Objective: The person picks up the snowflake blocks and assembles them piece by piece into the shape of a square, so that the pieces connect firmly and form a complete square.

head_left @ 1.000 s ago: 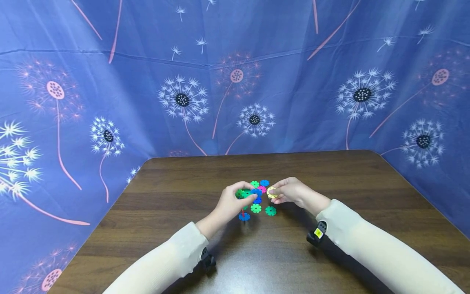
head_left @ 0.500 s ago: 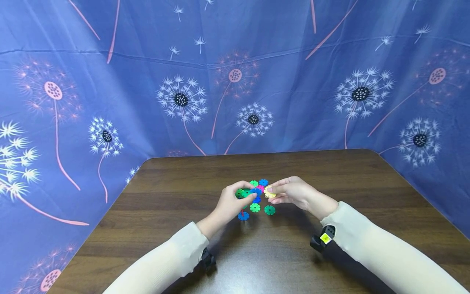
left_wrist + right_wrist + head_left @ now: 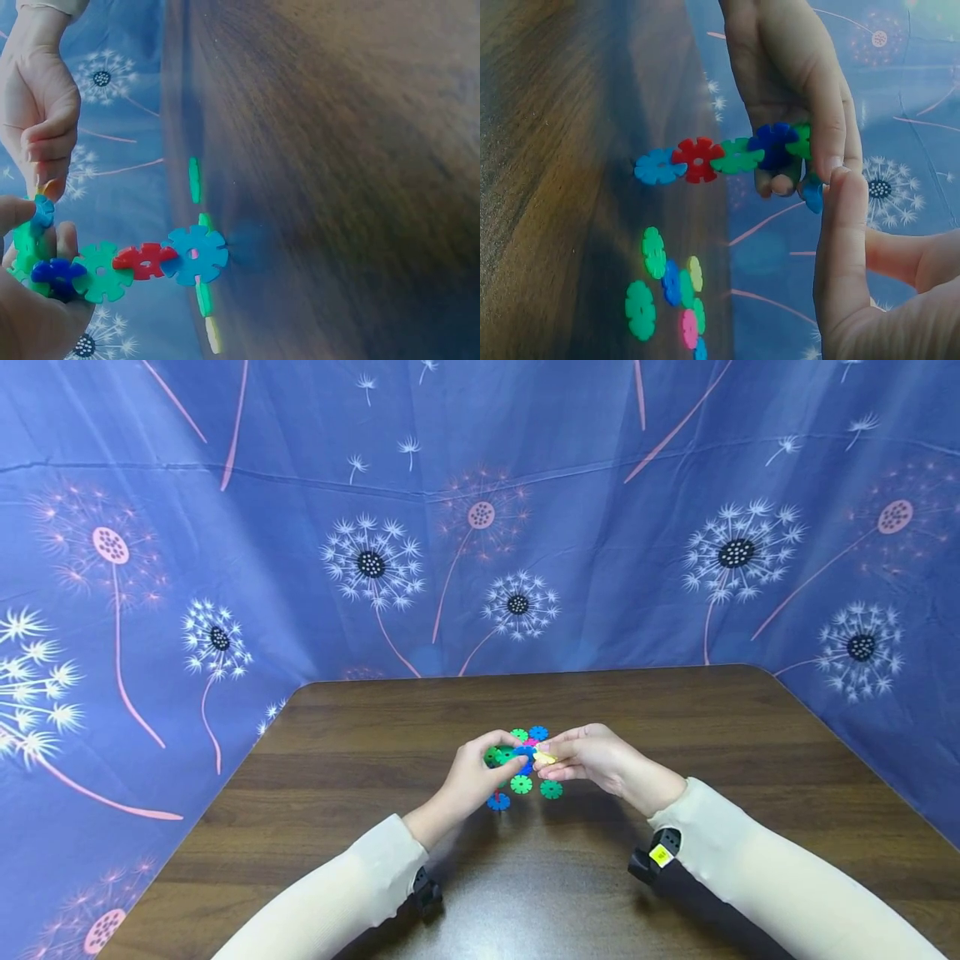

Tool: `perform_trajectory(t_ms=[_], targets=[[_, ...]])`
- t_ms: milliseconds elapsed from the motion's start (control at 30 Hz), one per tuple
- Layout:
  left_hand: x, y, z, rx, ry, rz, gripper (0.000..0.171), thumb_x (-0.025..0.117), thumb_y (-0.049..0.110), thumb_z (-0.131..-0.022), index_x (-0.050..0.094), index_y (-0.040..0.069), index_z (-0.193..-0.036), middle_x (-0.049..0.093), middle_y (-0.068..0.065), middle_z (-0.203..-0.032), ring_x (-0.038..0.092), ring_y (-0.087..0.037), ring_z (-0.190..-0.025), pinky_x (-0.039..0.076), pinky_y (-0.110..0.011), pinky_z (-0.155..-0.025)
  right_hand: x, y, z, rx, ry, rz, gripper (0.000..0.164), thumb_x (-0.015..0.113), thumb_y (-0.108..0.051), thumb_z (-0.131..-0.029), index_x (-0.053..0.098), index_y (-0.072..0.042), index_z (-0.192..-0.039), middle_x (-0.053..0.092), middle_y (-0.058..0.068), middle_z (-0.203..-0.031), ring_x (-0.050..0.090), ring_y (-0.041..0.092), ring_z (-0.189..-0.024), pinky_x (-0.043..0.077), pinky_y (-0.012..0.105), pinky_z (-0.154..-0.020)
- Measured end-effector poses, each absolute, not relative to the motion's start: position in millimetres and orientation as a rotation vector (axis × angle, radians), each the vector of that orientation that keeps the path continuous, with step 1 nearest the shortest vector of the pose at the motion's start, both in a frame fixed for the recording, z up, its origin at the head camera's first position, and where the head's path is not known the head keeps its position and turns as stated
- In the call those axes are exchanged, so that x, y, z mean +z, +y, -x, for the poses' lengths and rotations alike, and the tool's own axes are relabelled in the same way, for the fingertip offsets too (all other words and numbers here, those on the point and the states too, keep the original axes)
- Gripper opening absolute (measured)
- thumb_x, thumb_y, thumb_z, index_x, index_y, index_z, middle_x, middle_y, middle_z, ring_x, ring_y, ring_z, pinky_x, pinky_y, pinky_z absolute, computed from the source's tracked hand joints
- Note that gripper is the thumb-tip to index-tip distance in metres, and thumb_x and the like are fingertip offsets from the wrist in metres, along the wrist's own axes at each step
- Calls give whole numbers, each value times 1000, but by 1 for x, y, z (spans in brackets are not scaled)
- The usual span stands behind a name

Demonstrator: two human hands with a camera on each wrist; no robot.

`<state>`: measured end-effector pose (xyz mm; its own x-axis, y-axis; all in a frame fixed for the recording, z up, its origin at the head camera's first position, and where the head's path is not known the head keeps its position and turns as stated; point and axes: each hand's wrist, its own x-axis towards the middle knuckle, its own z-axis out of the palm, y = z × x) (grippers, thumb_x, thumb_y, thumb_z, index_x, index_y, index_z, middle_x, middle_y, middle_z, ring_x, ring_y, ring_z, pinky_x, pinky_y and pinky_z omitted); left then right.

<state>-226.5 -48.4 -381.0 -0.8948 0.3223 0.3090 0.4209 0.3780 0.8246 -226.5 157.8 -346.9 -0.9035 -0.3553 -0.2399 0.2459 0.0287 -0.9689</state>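
Note:
My left hand (image 3: 472,781) grips a chain of slotted plastic snowflake discs, raised over the table. In the left wrist view the chain shows a light blue disc (image 3: 196,255) at its low end, then a red disc (image 3: 146,261), a green disc (image 3: 103,274) and a dark blue disc (image 3: 60,277), with more green between the fingers. Its upper end is a small blue disc (image 3: 43,212). Between thumb and fingers my right hand (image 3: 603,762) pinches a yellow snowflake disc (image 3: 546,759), seen nearly edge-on, right at that blue disc. In the right wrist view my fingers hide the yellow disc.
Loose discs lie on the brown wooden table (image 3: 637,702) under and beyond the hands, among them a green disc (image 3: 551,789), a light green disc (image 3: 521,784) and a blue disc (image 3: 538,732). A blue dandelion-print curtain (image 3: 600,527) hangs behind the table's far edge.
My right hand has come left toward the chain, and the yellow disc has turned from face-on to nearly edge-on. The left hand has stayed almost still with the chain.

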Motion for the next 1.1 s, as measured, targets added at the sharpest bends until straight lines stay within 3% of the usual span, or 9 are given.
perform_trajectory(t_ms=[267,667,900,1100], targets=[[-378,-46,228,-1491,-2533,741,16,71,21,-89,68,14,-103,68,-2,-102,55,-12,-83,49,-23,-71,-342,153,225,-1915,1971,100,28,56,-3,-96,52,18,-115,72,8,-75,71,12,-66,58,24,-66],[-379,-44,227,-1464,-2542,758,15,73,20,-88,69,13,-100,70,-2,-100,56,-10,-82,49,-22,-72,-343,153,221,-1913,1954,97,28,54,-2,-96,52,18,-117,73,9,-77,72,14,-69,59,27,-70],[-379,-46,225,-1548,-2537,668,19,74,21,-87,70,14,-103,70,-4,-104,54,-9,-71,49,-22,-63,-351,165,228,-1813,2013,143,41,56,-22,-99,55,14,-119,73,19,-92,72,17,-76,59,31,-76],[-379,-48,228,-1618,-2540,594,20,75,23,-86,70,15,-103,69,-5,-109,50,-10,-67,47,-25,-61,-368,169,239,-1762,2185,164,31,62,-7,-93,58,14,-115,72,20,-98,72,25,-88,58,34,-81]])
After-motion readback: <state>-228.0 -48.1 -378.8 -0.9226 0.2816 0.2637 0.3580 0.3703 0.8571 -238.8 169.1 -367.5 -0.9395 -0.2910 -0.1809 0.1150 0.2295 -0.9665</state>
